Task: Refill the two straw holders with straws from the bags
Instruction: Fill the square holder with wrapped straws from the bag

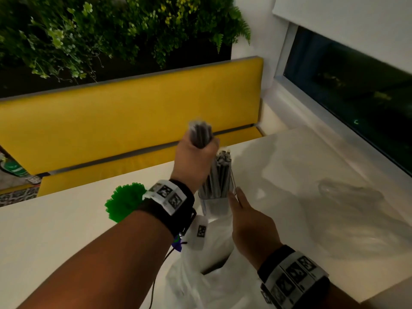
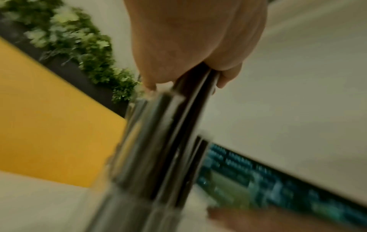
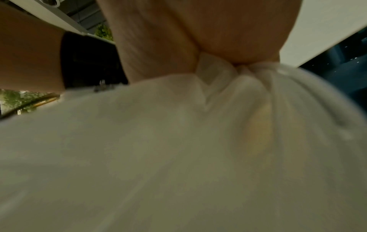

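My left hand [image 1: 199, 150] grips a bundle of dark grey straws [image 1: 201, 132], raised just above and left of a clear straw holder [image 1: 232, 181]. Several grey straws [image 1: 219, 175] stand upright in that holder. In the left wrist view the left hand [image 2: 188, 47] is wrapped round the blurred straws [image 2: 163, 125]. My right hand [image 1: 237, 197] reaches up beside the holder and pinches the gathered white plastic bag [image 1: 207, 275]. The right wrist view shows the right hand [image 3: 218, 39] bunching the bag [image 3: 178, 141]. A second holder of green straws [image 1: 123, 202] stands at the left, partly hidden by my left wrist.
A crumpled clear plastic bag [image 1: 350, 197] lies on the white table [image 1: 55, 241] to the right. A yellow bench [image 1: 111, 112] runs behind the table, with plants [image 1: 100, 30] above it. A dark window [image 1: 356, 85] is along the right edge.
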The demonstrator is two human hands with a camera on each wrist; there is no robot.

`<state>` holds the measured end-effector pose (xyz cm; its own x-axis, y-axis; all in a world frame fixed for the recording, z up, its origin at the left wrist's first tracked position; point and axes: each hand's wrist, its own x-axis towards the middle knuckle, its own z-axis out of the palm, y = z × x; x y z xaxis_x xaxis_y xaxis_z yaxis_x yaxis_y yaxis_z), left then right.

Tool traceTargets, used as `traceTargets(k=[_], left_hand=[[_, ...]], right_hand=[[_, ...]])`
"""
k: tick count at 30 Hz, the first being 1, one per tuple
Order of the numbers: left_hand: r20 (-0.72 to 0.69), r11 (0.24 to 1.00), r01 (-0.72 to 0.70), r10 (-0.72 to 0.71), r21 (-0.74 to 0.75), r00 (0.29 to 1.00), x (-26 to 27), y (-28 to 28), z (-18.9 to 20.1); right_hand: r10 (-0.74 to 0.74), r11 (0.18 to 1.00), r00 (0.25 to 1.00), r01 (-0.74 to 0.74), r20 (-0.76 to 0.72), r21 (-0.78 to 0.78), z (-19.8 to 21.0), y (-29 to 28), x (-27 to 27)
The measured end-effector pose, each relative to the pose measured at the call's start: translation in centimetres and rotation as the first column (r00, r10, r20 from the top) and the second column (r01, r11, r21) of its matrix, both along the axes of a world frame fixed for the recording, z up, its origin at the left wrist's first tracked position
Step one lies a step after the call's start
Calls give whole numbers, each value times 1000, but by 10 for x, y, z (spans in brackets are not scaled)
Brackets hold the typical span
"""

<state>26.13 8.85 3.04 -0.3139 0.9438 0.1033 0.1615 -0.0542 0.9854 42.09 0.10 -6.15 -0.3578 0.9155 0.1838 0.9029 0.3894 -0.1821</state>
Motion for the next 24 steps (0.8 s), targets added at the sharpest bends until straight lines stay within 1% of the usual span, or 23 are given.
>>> traceTargets(k=[1, 2, 3, 4, 5, 6, 8, 10, 11, 12, 13, 14, 15, 16, 17, 18, 19, 20, 21, 22, 24], left_hand=[[-125, 998, 50, -54, -35, 991, 0, -1, -13], [-281, 993, 88, -108, -81, 954, 0, -3, -25], [-411, 982, 119, -171, -149, 895, -3, -4, -35], [-505, 966, 113, -220, -233, 835, -6, -6, -39], [-556, 957, 102, -242, -271, 795, -9, -5, -42], [-563, 948, 118, -272, -295, 780, -12, -4, -41], [-516, 925, 211, -354, -316, 780, -17, -9, -25], [-398, 884, 313, -441, -348, 804, -21, -14, -7], [-355, 879, 337, -451, -338, 819, -24, -15, 6], [-335, 892, 345, -433, -292, 837, -25, -18, 21], [-341, 918, 336, -391, -209, 855, -22, -19, 33], [-419, 944, 312, -326, -105, 847, -16, -19, 43], [-573, 961, 277, -227, 1, 787, -7, -16, 47], [-745, 964, 262, -139, 50, 652, 4, -11, 47], [-879, 966, 259, -100, 28, 467, 16, -6, 40], [-950, 962, 263, -146, -72, 277, 26, -2, 29], [-961, 942, 255, -253, -219, 112, 32, 1, 12], [-931, 906, 229, -366, -356, -1, 33, 2, -6], [-899, 874, 213, -434, -437, -62, 31, 3, -21], [-888, 861, 218, -454, -460, -80, 28, 3, -30], [-901, 868, 248, -430, -431, -62, 25, 4, -31]], right_hand=[[-11, 1000, 1000, 11, -8, -5, 2, 0, 0], [-20, 1000, 1000, 20, -5, -9, 3, -1, 0], [-22, 1000, 1000, 22, 9, -13, 3, -1, -1], [-23, 1000, 1000, 23, 21, -18, 1, -1, -2], [-32, 999, 999, 32, 22, -21, 0, -1, -4], [-41, 999, 999, 41, 16, -30, -2, -1, -6], [-44, 998, 999, 45, 15, -40, -6, 1, -10], [-58, 997, 998, 58, 15, -54, -2, 2, -13], [-60, 994, 998, 62, 22, -90, 4, 2, -15], [-69, 989, 997, 72, 28, -127, 7, 2, -16], [-85, 983, 996, 90, 40, -161, 5, 2, -15], [-97, 979, 994, 104, 46, -174, 4, 2, -15], [-111, 978, 993, 117, 41, -173, 5, 1, -15], [-117, 982, 993, 120, 31, -145, 6, 1, -15], [-107, 986, 994, 110, 30, -124, 6, 0, -15], [-95, 989, 995, 97, 17, -108, 0, 0, -14], [-88, 992, 996, 89, 10, -94, -4, 0, -13], [-75, 994, 997, 76, 7, -73, -2, 0, -13], [-66, 996, 998, 65, -3, -59, -1, 0, -12], [-59, 997, 998, 58, -6, -54, 0, -1, -12], [-61, 996, 998, 59, -20, -69, -2, 0, -11]])
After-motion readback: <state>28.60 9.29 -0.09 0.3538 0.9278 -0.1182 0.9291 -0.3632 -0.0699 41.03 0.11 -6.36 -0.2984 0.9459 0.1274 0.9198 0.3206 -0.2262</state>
